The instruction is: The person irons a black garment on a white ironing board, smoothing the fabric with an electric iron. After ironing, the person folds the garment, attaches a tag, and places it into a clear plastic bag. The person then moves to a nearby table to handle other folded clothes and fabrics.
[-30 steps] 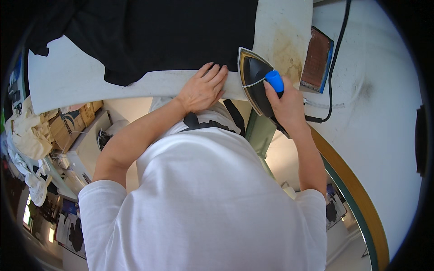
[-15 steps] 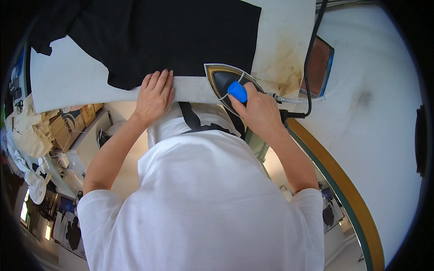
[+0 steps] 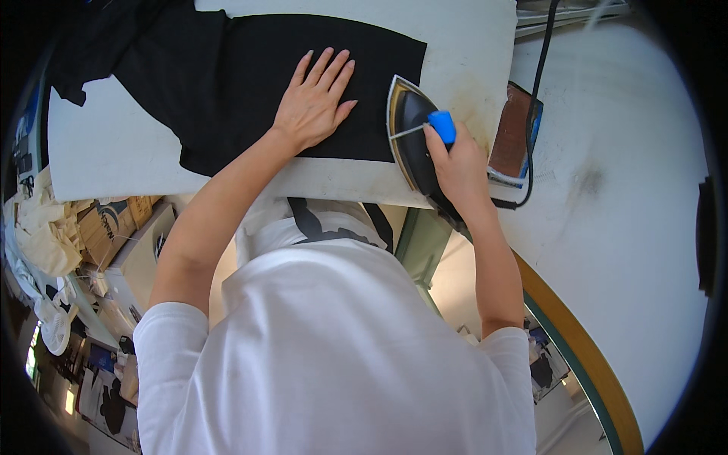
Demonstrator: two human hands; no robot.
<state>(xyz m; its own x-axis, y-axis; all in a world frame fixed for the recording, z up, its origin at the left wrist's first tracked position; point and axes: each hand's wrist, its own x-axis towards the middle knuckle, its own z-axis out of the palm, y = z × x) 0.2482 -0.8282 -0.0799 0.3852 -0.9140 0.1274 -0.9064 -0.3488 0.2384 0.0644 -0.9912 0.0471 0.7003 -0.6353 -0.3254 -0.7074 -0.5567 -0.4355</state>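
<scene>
A black garment (image 3: 250,83) lies spread over the white padded ironing board (image 3: 114,152). My left hand (image 3: 312,106) rests flat on it, fingers spread. To the right, my right hand (image 3: 461,163) is wrapped round the blue handle (image 3: 441,127) of an iron (image 3: 413,136). The iron is tilted, its tip pointing away from me, beside the garment's right edge. Part of its body is hidden by my hand, and I cannot tell whether its sole touches the board.
A black cable (image 3: 540,83) runs from the iron past a reddish-brown pad (image 3: 509,133) with a blue edge. The white table (image 3: 622,197) at right has a brown and green rim (image 3: 576,334). Cardboard boxes (image 3: 106,231) and pale cloth (image 3: 49,235) stand below left.
My left hand has moved from the garment's near edge up onto its middle. The iron, still in my right hand, has shifted right and tilted off the garment's near right corner.
</scene>
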